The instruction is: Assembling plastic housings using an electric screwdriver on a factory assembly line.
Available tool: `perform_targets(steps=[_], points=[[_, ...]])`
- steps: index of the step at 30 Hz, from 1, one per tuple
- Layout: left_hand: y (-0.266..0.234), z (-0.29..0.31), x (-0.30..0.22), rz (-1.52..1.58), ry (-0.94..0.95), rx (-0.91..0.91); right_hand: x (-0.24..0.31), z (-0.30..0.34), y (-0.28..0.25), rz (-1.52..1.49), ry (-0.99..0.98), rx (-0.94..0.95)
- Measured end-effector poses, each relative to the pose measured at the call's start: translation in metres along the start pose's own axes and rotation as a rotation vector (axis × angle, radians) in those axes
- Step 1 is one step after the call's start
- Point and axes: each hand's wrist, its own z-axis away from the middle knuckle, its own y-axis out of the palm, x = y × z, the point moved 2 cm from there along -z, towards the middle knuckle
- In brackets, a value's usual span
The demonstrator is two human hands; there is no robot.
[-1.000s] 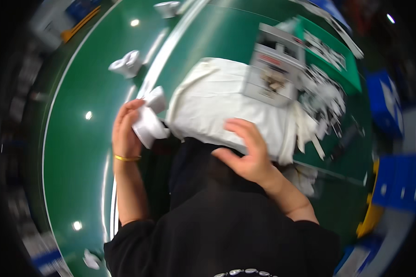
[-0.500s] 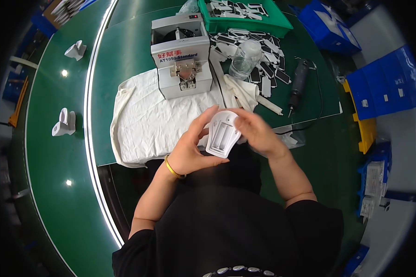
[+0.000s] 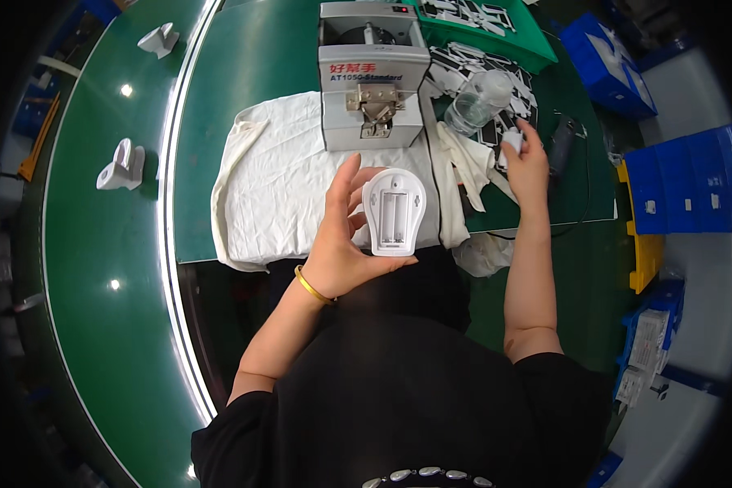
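Note:
My left hand [image 3: 339, 237] holds a white plastic housing [image 3: 372, 233] between thumb and fingers, its open battery compartment facing up. The compartment has two long slots with metal contacts at the lower end. Out to the right, my right hand [image 3: 531, 172] pinches a small white plastic piece [image 3: 511, 141] at the near edge of a pile of small white and black covers [image 3: 522, 98]. A clear plastic jar [image 3: 473, 107] lies just left of that hand. An electric screwdriver [image 3: 563, 145] rests on the table to its right.
A grey-white machine [image 3: 372, 89] stands on a white cloth [image 3: 272, 179]. Behind the pile sits a green bin [image 3: 537, 45] of more covers. Two white housings [image 3: 122, 167] stand on the green surface at left, past a bright light strip [image 3: 169, 163]. Blue bins [image 3: 683, 183] line the right.
My right hand has left the housing and reached right to the pile, now pinching a white piece. My left hand keeps the housing. The whole view has shifted.

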Motion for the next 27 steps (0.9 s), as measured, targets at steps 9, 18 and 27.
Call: perform_targets(steps=[9,18,27], points=[[-0.005,-0.003,0.002,-0.064,0.010,-0.040,0.134,0.099,0.001,-0.721,-0.181,0.378],[-0.011,0.006,-0.005,-0.181,0.023,0.017,0.139,0.114,0.016,-0.442,-0.391,0.519],[-0.015,0.014,-0.010,-0.062,0.015,0.013,0.141,0.130,0.031,-0.671,-0.253,0.617]])
